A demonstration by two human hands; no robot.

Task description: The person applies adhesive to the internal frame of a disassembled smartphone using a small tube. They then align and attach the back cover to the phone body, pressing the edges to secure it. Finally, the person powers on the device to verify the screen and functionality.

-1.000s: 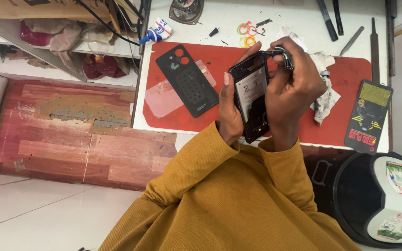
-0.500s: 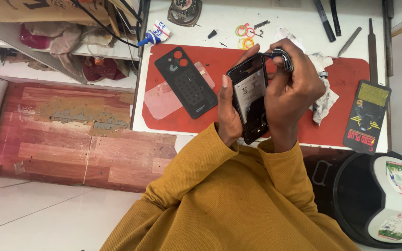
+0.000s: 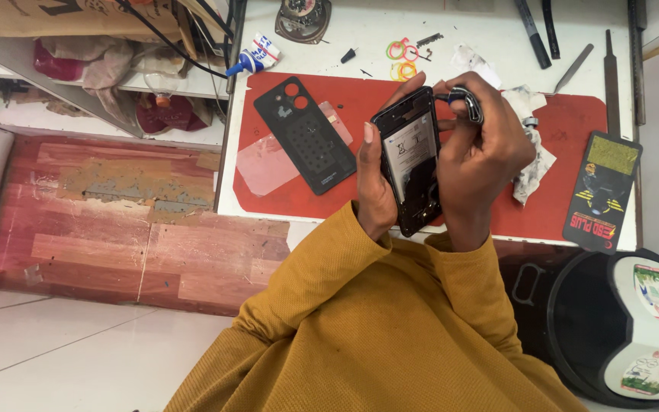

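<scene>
The left hand [image 3: 375, 187] holds an opened phone [image 3: 412, 156] upright above the front edge of the red mat [image 3: 558, 126]; its fingers are wrapped around the left side of the phone, thumb pressed on the edge. The right hand [image 3: 482, 152] is closed over the right side of the phone, and its fingers pinch a small dark tool with a metal ring [image 3: 467, 103] near the top corner. What the tip of this tool does I cannot tell, because the fingers hide it.

As I judge it, the work is somewhere in the middle — the back cover [image 3: 305, 133] is already off and lies flat on the mat, well apart from the phone, with a pinkish clear film [image 3: 265, 168] half under it. The inside of the phone is open, showing a pale battery with a label. Closing the phone is not yet done.

Counting what I see: one phone, one back cover, one film sheet, one glue tube [image 3: 257, 57] at the top left of the table [image 3: 360, 30], a few coloured rubber bands [image 3: 402, 61] — three or four, too small to be sure — and two crumpled tissues [image 3: 532, 152] beside the right hand. One black card with yellow print [image 3: 602, 191] lies at the right edge.
</scene>
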